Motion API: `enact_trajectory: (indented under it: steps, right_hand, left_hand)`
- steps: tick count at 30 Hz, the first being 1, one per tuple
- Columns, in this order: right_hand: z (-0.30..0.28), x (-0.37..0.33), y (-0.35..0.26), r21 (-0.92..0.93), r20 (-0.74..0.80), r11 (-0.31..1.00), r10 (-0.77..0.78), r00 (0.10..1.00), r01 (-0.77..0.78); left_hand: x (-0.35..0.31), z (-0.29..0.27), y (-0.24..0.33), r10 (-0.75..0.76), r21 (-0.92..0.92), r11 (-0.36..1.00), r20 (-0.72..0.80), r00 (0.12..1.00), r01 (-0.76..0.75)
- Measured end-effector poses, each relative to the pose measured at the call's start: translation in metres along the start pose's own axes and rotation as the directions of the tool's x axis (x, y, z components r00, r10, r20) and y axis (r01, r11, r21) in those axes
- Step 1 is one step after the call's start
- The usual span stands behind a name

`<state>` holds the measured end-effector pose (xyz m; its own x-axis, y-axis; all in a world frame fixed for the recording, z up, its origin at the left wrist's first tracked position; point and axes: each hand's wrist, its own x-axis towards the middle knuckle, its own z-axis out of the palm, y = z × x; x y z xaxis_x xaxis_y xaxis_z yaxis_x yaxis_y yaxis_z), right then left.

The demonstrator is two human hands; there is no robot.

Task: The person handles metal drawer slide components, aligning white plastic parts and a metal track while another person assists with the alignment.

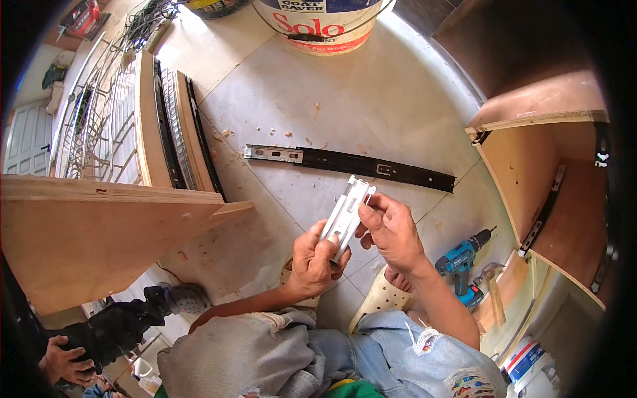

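Silver metal channel (345, 219): tilted near black metal rail (352, 164)
Left hand (312, 264): curled round near end
Right hand (394, 231): half-closed, pinching right edge
Grey floor tiles (371, 99): surrounding rail

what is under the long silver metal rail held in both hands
Grey tiled floor shows around the silver metal rail. The left hand grips its lower end; the right hand holds its right side. Its underside and the floor directly behind it are hidden.
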<state>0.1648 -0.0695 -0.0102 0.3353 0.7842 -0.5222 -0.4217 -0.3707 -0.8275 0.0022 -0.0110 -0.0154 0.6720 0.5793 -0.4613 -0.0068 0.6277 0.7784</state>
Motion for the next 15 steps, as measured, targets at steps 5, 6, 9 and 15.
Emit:
enact_trajectory:
  steps: [5, 6, 9, 15]
  right_hand:
    - [-0.004, 0.002, -0.001, 0.074, 0.142, 0.995, 0.062, 0.988, -0.073]
    - [-0.003, 0.001, 0.003, 0.073, 0.14, 0.994, 0.064, 0.988, -0.075]
    - [-0.002, -0.002, 0.013, 0.163, 0.093, 0.987, -0.014, 0.996, -0.001]
    - [0.003, -0.008, 0.013, 0.231, 0.055, 0.973, -0.028, 0.998, 0.014]
  left_hand:
    - [-0.002, 0.003, 0.005, -0.087, -0.065, 0.994, 0.051, 0.995, 0.091]
    - [-0.003, 0.002, 0.003, -0.089, -0.067, 0.993, 0.052, 0.995, 0.092]
    - [-0.001, -0.002, -0.002, -0.075, -0.06, 0.995, 0.134, 0.988, 0.084]
    - [0.002, 0.008, 0.004, -0.074, -0.027, 0.997, 0.074, 0.995, 0.076]
